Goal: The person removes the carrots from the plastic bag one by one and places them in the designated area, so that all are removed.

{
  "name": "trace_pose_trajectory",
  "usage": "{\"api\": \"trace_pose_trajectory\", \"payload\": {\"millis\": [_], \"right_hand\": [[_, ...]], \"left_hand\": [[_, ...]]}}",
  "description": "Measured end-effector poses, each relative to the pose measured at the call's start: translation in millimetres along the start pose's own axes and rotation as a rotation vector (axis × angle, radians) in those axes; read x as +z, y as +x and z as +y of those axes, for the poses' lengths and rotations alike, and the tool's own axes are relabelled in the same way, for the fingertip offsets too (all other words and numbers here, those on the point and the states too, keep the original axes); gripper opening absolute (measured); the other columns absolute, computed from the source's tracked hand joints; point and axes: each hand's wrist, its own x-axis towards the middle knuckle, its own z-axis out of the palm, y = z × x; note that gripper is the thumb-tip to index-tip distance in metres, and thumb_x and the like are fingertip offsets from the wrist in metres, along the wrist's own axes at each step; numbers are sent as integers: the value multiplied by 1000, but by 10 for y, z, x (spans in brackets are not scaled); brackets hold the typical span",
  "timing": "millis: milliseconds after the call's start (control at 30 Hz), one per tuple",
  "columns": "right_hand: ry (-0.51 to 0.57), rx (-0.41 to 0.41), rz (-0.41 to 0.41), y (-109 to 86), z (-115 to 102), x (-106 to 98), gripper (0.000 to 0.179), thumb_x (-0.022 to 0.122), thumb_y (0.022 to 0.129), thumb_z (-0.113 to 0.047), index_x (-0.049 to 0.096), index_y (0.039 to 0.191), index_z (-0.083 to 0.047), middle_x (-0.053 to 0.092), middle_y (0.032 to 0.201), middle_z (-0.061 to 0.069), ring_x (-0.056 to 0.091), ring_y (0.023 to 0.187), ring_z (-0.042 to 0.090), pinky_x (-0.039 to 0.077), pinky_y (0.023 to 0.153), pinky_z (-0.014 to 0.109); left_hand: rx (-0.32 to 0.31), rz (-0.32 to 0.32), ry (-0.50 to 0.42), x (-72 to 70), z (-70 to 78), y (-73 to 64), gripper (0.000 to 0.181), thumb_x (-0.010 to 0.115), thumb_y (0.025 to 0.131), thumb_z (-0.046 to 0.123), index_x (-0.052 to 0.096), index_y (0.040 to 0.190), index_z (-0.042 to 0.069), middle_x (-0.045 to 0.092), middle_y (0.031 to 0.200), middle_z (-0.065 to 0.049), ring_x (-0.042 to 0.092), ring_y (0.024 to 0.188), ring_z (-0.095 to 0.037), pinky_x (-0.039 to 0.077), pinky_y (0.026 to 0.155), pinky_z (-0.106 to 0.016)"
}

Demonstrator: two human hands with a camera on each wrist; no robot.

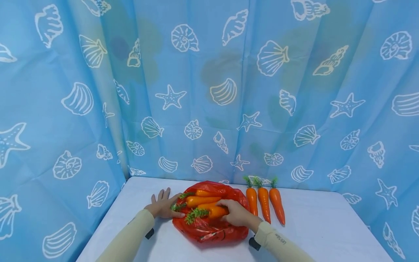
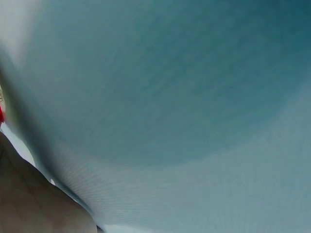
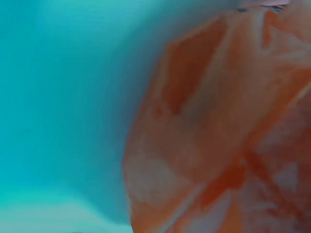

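A red plastic bag (image 1: 209,238) lies opened out on the table, with several orange carrots (image 1: 200,201) with green tops inside it. Fingers spread, my left hand (image 1: 164,206) rests at the bag's left edge, its thumb against the plastic; part of that hand (image 2: 39,199) shows in the left wrist view. From the right side my right hand (image 1: 238,214) grips the thick end of a carrot (image 1: 216,212) lying in the bag, its leafy top toward the left. The right wrist view holds mostly blurred bag plastic (image 3: 204,131), and the fingers are hidden there.
To the right of the bag, three carrots (image 1: 263,203) lie side by side on the white table (image 1: 314,233), tops toward the back. A blue curtain (image 1: 203,65) with white shell prints hangs behind and along both sides of the table.
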Motion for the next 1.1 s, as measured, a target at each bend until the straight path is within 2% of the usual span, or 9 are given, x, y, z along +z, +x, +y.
{"api": "trace_pose_trajectory", "payload": {"millis": [233,433,667,833,1000,1100], "right_hand": [[192,-50,54,-10,-75,-80,45,69,94,-20,57,137,-16,62,130,2,57,117,22,50,103,48],[352,-36,116,-58,-201,-149,51,64,97,-27,49,143,-10,61,131,7,59,115,22,53,99,43],[601,4,75,-84,-234,-164,61,63,98,-30,40,147,-4,55,139,20,62,116,27,53,100,43],[648,14,87,-91,-242,-192,65,62,98,-33,35,150,-5,51,141,25,62,117,31,53,100,45],[691,37,104,-98,-259,-244,74,62,98,-33,22,156,-10,51,136,27,65,101,26,58,87,41],[671,42,140,-96,-261,-278,72,63,98,-31,23,156,-13,57,126,21,64,90,20,59,79,36]], "left_hand": [[9,15,-1,-39,26,-13,98,73,70,70,36,153,32,14,164,-19,6,148,-50,3,116,-72],[17,26,-10,-62,26,11,98,72,70,72,36,152,31,14,164,-19,7,148,-49,2,117,-71],[-7,-30,-13,19,-8,33,101,69,68,77,36,152,33,13,165,-17,5,149,-49,0,117,-71],[9,-8,-18,43,-25,37,102,68,66,80,37,152,34,14,165,-18,7,148,-49,1,116,-72],[12,2,2,46,-42,53,101,68,67,79,37,152,33,16,164,-19,9,148,-50,3,115,-73],[11,6,0,31,-44,68,101,68,67,79,37,151,34,16,164,-19,9,148,-49,3,116,-72]]}}
